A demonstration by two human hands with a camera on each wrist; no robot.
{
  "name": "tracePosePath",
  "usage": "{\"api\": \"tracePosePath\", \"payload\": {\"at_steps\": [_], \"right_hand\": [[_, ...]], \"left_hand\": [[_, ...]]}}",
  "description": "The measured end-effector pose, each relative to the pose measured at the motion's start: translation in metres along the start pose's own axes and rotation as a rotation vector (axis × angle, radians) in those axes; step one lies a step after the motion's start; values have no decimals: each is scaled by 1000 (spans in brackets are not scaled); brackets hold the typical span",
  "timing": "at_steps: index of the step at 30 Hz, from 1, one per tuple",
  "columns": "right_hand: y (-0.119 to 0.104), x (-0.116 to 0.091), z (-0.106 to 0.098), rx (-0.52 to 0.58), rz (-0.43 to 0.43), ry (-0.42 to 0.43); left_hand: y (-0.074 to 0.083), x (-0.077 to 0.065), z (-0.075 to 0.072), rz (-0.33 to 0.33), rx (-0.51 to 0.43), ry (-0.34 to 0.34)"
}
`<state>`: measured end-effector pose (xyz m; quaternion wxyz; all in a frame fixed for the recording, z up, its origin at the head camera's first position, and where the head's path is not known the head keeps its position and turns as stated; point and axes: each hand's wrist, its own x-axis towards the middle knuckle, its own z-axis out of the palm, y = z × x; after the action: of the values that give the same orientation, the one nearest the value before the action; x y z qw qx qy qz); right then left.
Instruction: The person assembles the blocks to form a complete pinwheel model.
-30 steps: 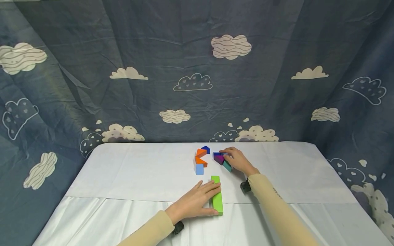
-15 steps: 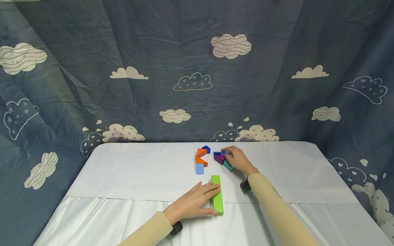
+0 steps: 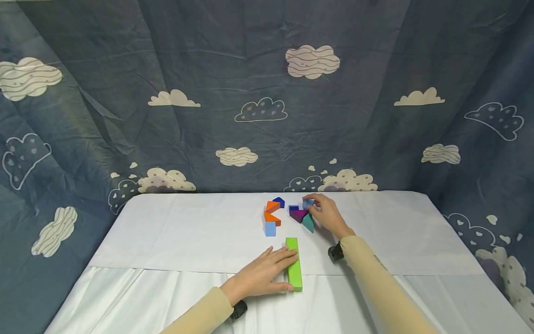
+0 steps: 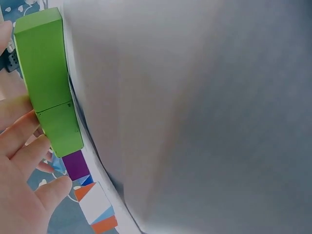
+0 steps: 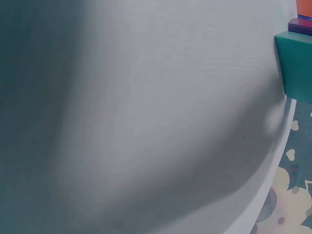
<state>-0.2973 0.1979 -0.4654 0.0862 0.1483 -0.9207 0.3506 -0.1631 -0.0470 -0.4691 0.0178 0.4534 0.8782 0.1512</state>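
In the head view my left hand [image 3: 263, 273] lies with fairly straight fingers on two green blocks [image 3: 295, 276] set end to end; their seam shows in the left wrist view. My right hand [image 3: 329, 217] pinches a light blue block [image 3: 308, 203] between thumb and fingers, which partly hide it. Just left of that hand are a purple block [image 3: 298, 215], a small dark blue block [image 3: 293, 208] and a teal block [image 3: 308, 223]. The teal block [image 5: 297, 68] also shows at the right edge of the right wrist view, where the hand is out of frame.
Left of the purple block, two orange triangular blocks [image 3: 272, 219] stand in a column with a light blue square block [image 3: 270, 228] in front and a dark blue block [image 3: 279, 202] behind. A white cloth [image 3: 187, 236] covers the table, backed by a dark cloud-print curtain [image 3: 233, 55].
My right hand has shifted slightly right and back with the light blue block, away from the small dark blue one. The teal block has turned a little. My left hand has barely moved.
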Motion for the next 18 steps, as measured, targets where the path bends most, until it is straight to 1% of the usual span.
{"api": "tracePosePath", "payload": {"at_steps": [3, 9, 15, 18], "right_hand": [[0, 0, -1, 30, -14, 18], [-4, -1, -2, 78, -19, 21], [-9, -4, -1, 84, -68, 37], [-11, -5, -2, 81, -78, 39]], "left_hand": [[0, 0, 0, -1, -1, -2], [0, 0, 0, -4, -4, -9], [-1, 1, 0, -9, -13, -12], [0, 1, 0, -10, -16, -12]]}}
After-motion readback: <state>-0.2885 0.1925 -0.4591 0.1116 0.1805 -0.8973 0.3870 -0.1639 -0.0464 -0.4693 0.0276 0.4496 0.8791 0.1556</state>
